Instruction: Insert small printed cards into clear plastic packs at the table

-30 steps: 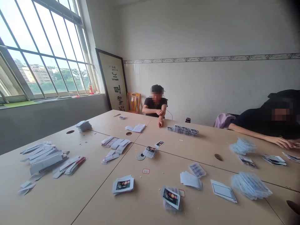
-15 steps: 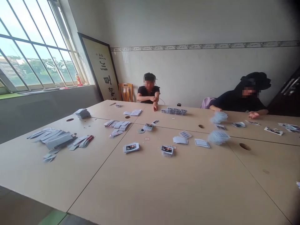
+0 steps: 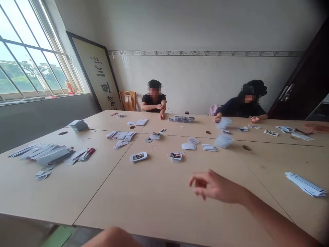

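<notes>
My right hand (image 3: 213, 187) reaches in from the right above the near part of the table. Its fingers are loosely bent and apart, with nothing between them. Beyond it lies a small stack of clear plastic pieces with a dark printed card (image 3: 176, 156) on top. To the left of that is a stack of white cards (image 3: 138, 156) with a dark picture on the uppermost one. At the bottom edge shows a blurred piece of my left hand or arm (image 3: 113, 237); its fingers are hidden.
The wide table (image 3: 133, 202) carries a pile of white paper sleeves (image 3: 52, 153) at left, folded papers (image 3: 123, 136), clear plastic trays (image 3: 223, 141) and long white strips (image 3: 305, 184) at right. Two people sit across. Another person's blurred hand (image 3: 316, 127) shows at far right.
My right hand has come into view over the table, and skin of my left hand or arm now shows at the bottom edge. The view has turned to the right.
</notes>
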Available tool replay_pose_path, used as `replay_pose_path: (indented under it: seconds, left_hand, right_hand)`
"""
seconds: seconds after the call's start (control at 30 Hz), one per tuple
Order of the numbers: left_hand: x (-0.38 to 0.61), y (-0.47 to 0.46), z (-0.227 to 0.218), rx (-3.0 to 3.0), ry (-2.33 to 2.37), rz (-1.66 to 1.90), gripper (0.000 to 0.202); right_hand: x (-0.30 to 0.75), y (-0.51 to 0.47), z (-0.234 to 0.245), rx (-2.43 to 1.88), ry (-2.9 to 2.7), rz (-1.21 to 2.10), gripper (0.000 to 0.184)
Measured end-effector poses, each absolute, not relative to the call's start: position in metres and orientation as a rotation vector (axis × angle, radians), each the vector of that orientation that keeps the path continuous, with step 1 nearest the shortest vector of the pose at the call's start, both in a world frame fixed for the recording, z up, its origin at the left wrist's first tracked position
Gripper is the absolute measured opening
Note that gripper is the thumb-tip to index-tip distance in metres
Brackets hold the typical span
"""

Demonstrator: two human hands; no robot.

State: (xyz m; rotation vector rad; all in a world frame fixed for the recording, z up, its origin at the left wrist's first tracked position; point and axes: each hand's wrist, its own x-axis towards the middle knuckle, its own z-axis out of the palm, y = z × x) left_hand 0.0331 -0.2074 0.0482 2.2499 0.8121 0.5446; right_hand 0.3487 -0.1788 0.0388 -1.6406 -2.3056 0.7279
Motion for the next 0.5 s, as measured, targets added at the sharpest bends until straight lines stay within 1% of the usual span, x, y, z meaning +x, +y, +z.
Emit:
replay_pose_path:
  seconds: [0.03,0.1,0.13,0.17,0.2,0.23,0.33,0.37,0.43,0.5]
  left_hand:
    - [0.033,-0.198,0.06,2.254,0.678,0.378,0.032]
    - [0.041,-0.169,0.079,2.216,0.491,0.144,0.028]
    - [0.05,-0.149,0.084,2.174,0.414,0.024,0.03]
    - [0.06,-0.128,0.085,2.18,0.507,0.106,0.029]
    - [0.072,-0.106,0.081,2.22,0.694,0.297,0.025]
    - [0.085,-0.084,0.071,2.235,0.834,0.439,0.025]
    - [0.117,-0.036,0.025,2.236,1.127,0.721,0.04]
    - [0.124,-0.027,0.008,2.233,1.188,0.778,0.042]
    - [0.13,-0.018,-0.021,2.234,1.265,0.877,0.038]
    - [0.129,-0.016,-0.04,2.269,1.275,0.946,0.033]
  right_hand:
    - [0.336,-0.149,0.033,-1.481,-2.294,0.636,0.015]
    - [0.31,-0.096,0.015,-1.457,-2.207,0.489,0.021]
    - [0.3,-0.076,0.004,-1.471,-2.176,0.428,0.025]
    - [0.292,-0.061,-0.008,-1.475,-2.161,0.38,0.029]
    - [0.288,-0.05,-0.019,-1.475,-2.147,0.341,0.033]
    - [0.286,-0.044,-0.029,-1.476,-2.134,0.306,0.037]
    - [0.291,-0.037,-0.052,-1.493,-2.109,0.235,0.05]
    - [0.293,-0.037,-0.057,-1.499,-2.106,0.22,0.052]
    - [0.296,-0.035,-0.063,-1.506,-2.102,0.194,0.052]
    - [0.296,-0.031,-0.065,-1.509,-2.097,0.175,0.05]
